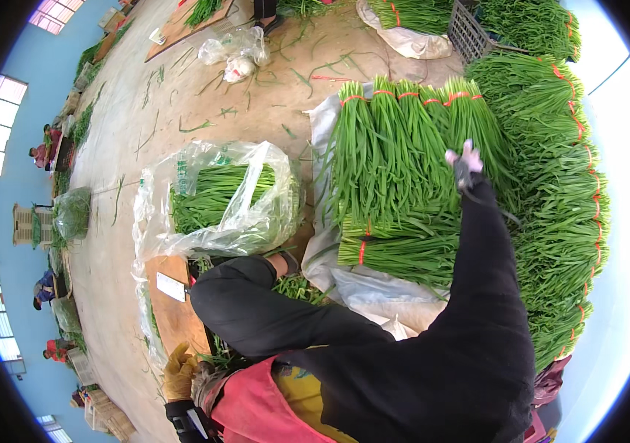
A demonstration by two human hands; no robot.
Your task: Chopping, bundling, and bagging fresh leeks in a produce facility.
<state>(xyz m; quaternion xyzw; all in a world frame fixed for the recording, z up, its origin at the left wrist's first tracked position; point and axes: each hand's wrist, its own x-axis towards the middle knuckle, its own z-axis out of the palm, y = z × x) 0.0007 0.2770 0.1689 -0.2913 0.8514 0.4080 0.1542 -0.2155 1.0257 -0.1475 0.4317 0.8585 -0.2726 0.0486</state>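
My right hand (465,160), partly covered in something grey, reaches over a green bundle of long flat leaves (467,116) tied with an orange-red band. Its fingers are spread; whether they touch the leaves is unclear. More tied bundles (381,160) lie side by side on a pale sheet, with others lying crosswise (403,252) below them. My left hand (180,368), in a yellow glove, is at the lower end of a wooden board (168,315); its fingers look curled, and its grip cannot be made out. A white card (171,287) lies on the board.
A clear plastic bag (287,221) holding green leaves stands left of the bundles. A long stack of tied bundles (559,221) runs along the right wall. A black plastic crate (467,33) stands at the top. Loose leaves litter the floor. People sit far off at left.
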